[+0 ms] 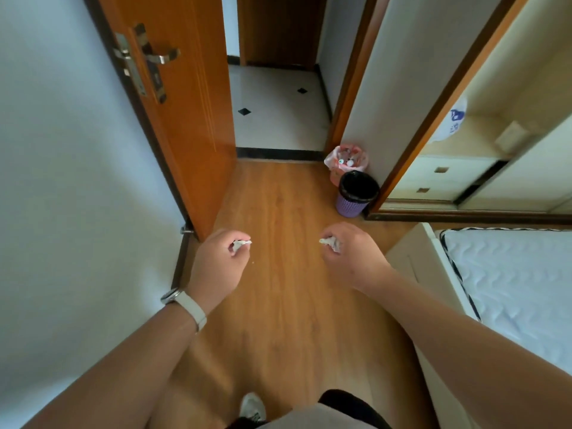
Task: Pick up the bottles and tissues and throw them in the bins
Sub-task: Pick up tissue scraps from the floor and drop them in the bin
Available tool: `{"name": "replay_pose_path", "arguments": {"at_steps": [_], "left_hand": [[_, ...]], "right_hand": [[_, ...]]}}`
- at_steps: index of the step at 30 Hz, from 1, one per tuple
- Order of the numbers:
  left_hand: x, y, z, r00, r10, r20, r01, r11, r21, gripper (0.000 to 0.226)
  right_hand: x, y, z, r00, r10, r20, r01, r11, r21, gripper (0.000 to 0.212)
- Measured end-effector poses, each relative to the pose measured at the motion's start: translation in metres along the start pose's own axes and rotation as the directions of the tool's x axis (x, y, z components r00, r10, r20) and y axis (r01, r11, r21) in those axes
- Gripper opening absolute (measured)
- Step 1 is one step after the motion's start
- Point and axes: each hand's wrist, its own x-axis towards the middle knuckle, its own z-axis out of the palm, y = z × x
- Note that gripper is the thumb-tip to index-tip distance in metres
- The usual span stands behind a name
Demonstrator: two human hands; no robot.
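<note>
My left hand (pixel 218 261) is closed around a crumpled white tissue (pixel 240 244), held out over the wooden floor. My right hand (pixel 349 255) grips another crumpled white tissue (pixel 330 243) at about the same height. Ahead and to the right stands a purple bin (pixel 351 205) with a black liner, against the wardrobe frame. Right behind it sits a pink bin (pixel 334 173) with a pink bag, holding bottles whose caps show. Both hands are well short of the bins. No loose bottle is visible on the floor.
An orange wooden door (pixel 185 119) stands open on the left, leading to a tiled hallway (pixel 278 113). A bed with a white mattress (pixel 510 280) fills the right side. An open wardrobe (pixel 464 168) is behind the bins. My shoe (pixel 252 407) shows at the bottom.
</note>
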Motion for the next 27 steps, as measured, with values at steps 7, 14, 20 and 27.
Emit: {"name": "replay_pose_path", "arguments": {"at_steps": [7, 14, 20, 27], "left_hand": [[0.072, -0.008, 0.014, 0.998, 0.021, 0.061, -0.018, 0.999, -0.043, 0.014], [0.144, -0.003, 0.053, 0.993, 0.03, 0.118, -0.028, 0.999, -0.025, 0.012], [0.241, 0.017, 0.099, 0.989, 0.02, 0.149, -0.026, 0.999, 0.042, 0.013], [0.359, 0.07, 0.168, 0.972, 0.075, 0.224, -0.09, 0.994, 0.058, 0.014]], "right_hand": [[0.049, 0.004, -0.011, 0.991, 0.125, -0.04, -0.125, 0.992, 0.015, 0.021], [0.117, 0.049, -0.008, 0.991, 0.132, -0.031, -0.13, 0.989, 0.066, 0.021], [0.208, 0.105, -0.023, 0.988, 0.145, -0.055, -0.137, 0.983, 0.121, 0.02], [0.302, 0.183, -0.078, 0.982, 0.169, -0.084, -0.155, 0.977, 0.145, 0.024]]}}
